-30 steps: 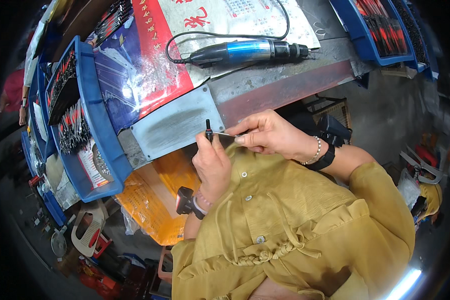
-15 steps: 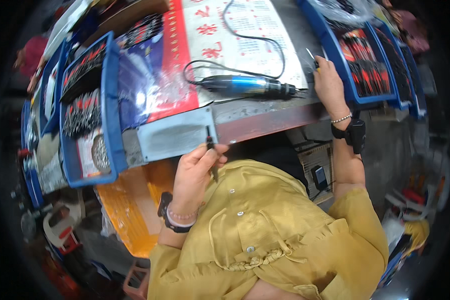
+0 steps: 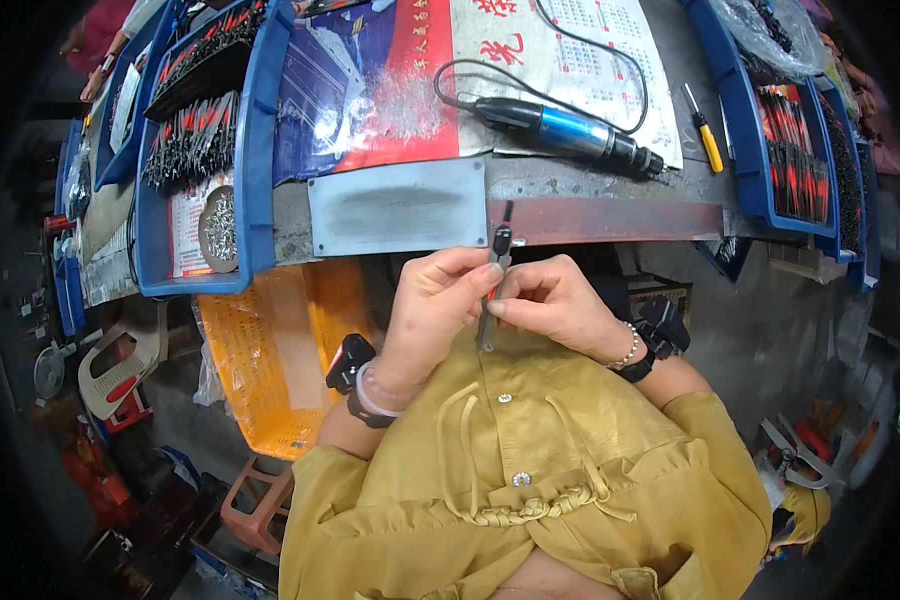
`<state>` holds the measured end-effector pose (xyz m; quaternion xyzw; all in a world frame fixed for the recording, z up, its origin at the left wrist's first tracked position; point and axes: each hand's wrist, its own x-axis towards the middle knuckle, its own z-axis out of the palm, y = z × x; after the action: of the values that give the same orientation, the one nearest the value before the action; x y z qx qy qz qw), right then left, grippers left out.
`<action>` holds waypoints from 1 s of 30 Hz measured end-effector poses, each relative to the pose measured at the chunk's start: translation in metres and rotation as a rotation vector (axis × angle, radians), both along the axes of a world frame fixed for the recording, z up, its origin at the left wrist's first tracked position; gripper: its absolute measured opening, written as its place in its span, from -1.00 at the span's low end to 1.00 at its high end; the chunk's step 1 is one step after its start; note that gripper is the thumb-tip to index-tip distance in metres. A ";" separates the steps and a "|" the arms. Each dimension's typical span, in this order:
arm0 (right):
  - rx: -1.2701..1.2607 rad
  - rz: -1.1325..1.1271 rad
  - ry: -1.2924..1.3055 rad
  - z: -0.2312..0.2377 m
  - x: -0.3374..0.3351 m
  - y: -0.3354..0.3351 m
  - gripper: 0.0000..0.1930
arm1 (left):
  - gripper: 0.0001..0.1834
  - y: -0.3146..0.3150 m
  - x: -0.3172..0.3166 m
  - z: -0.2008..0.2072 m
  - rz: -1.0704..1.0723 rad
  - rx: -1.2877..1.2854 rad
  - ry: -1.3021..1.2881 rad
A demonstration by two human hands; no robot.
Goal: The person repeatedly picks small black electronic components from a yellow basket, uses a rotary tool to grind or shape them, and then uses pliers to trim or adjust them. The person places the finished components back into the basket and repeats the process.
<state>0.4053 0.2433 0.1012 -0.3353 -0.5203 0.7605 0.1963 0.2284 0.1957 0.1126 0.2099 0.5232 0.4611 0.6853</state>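
In front of my chest, my left hand (image 3: 432, 308) is closed on a slim black-and-red pen-like piece (image 3: 502, 242). Its dark tip points up toward the bench, and its lower end shows below the fingers. My right hand (image 3: 562, 308) pinches the same piece from the other side, thumb and forefinger closed by its middle. On the bench at the right lies a screwdriver (image 3: 708, 138) with a yellow handle, apart from both hands. A blue and black electric screwdriver (image 3: 560, 130) rests on its side, its cord looping behind it.
Blue bins (image 3: 260, 200) at the left hold many similar pieces and a dish of small metal parts (image 3: 220, 228). More blue bins (image 3: 745, 150) stand at the right. A grey-blue plate (image 3: 400, 208) lies along the bench edge, above a yellow crate (image 3: 260, 370).
My right hand has let go of the screwdriver on the bench and come back to the slim piece. My left hand still holds that piece, now nearer my middle.
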 end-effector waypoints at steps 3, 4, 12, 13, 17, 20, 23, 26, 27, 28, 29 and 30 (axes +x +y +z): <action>-0.156 0.007 -0.044 -0.005 -0.010 -0.005 -0.78 | -0.81 -0.006 0.001 -0.009 -0.106 0.362 0.486; -0.125 0.010 -0.044 -0.007 -0.012 -0.004 -0.79 | -0.81 -0.010 0.001 -0.010 -0.110 0.376 0.518; -0.217 0.046 0.004 -0.015 -0.015 -0.016 -0.80 | -0.80 -0.020 -0.010 -0.012 -0.241 0.376 0.492; -0.246 0.051 0.015 -0.014 -0.015 -0.016 -0.80 | -0.80 -0.021 -0.011 -0.013 -0.248 0.371 0.485; -0.292 0.083 -0.029 -0.009 -0.016 -0.012 -0.80 | -0.80 -0.020 -0.016 -0.013 -0.275 0.373 0.464; -0.296 0.109 -0.037 -0.006 -0.018 -0.010 -0.79 | -0.80 -0.020 -0.017 -0.013 -0.311 0.354 0.463; -0.377 0.111 -0.047 -0.004 -0.018 -0.007 -0.78 | -0.81 -0.017 -0.017 -0.013 -0.311 0.355 0.474; -0.335 0.089 -0.073 -0.004 -0.020 -0.002 -0.79 | -0.81 -0.010 -0.020 -0.013 -0.281 0.411 0.534; -0.355 0.093 -0.067 -0.003 -0.020 -0.003 -0.79 | -0.81 -0.010 -0.020 -0.012 -0.310 0.409 0.534; -0.352 0.091 -0.054 -0.003 -0.021 -0.001 -0.79 | -0.80 -0.008 -0.022 -0.011 -0.327 0.411 0.544; -0.351 0.089 -0.040 -0.003 -0.022 0.000 -0.79 | -0.80 -0.007 -0.023 -0.010 -0.337 0.414 0.558; -0.356 0.093 -0.024 -0.003 -0.022 0.000 -0.80 | -0.80 -0.007 -0.023 -0.010 -0.330 0.421 0.546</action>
<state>0.3833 0.2432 0.0981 -0.3493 -0.3949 0.8447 0.0923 0.2049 0.1889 0.1027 0.5425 0.5394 0.3691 0.5276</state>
